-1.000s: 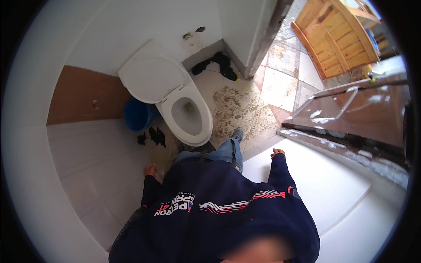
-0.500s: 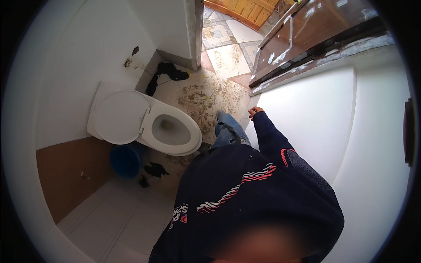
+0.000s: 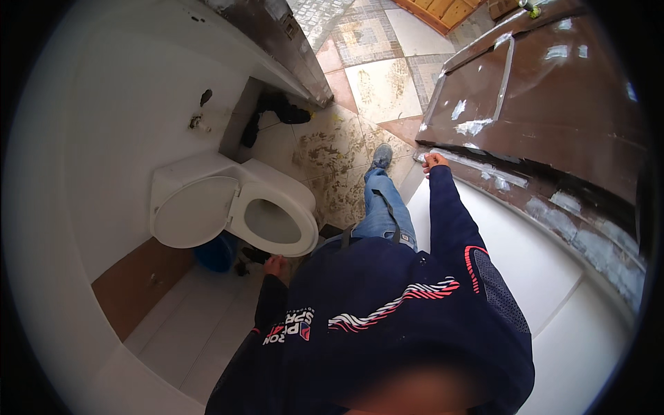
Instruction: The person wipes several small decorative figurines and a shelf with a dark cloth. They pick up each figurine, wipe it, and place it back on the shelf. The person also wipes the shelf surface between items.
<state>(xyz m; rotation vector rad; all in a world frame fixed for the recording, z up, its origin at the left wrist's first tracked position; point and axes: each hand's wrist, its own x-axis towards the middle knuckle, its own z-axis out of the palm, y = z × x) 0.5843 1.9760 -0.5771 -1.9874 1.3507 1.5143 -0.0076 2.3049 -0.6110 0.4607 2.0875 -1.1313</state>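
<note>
My right hand [image 3: 434,162] is held out ahead with its fingers curled, close to the paint-patched lower edge of the brown door [image 3: 553,90]. Whether something small sits in those fingers is too small to make out. Low at my left side, my left hand [image 3: 275,265] hangs just beside the near rim of the white toilet [image 3: 301,228]; its fingers are too small and partly hidden to read. The toilet's lid [image 3: 194,213] is raised, and its seat ring surrounds the bowl. My right foot, in a grey shoe [image 3: 381,156], is on the dirty tiled floor [image 3: 325,145].
A blue bucket [image 3: 216,253] stands behind the toilet, partly hidden. Black cloth or plastic [image 3: 280,109] lies in the far corner by the door frame [image 3: 297,48]. Beyond the doorway are patterned tiles [image 3: 384,90] and a wooden panel [image 3: 443,10]. White wall panels [image 3: 477,228] run along my right.
I have moved toward the doorway, and the brown door fills more of the view. My left hand has come into sight beside the toilet; my right hand remains extended, fingers curled.
</note>
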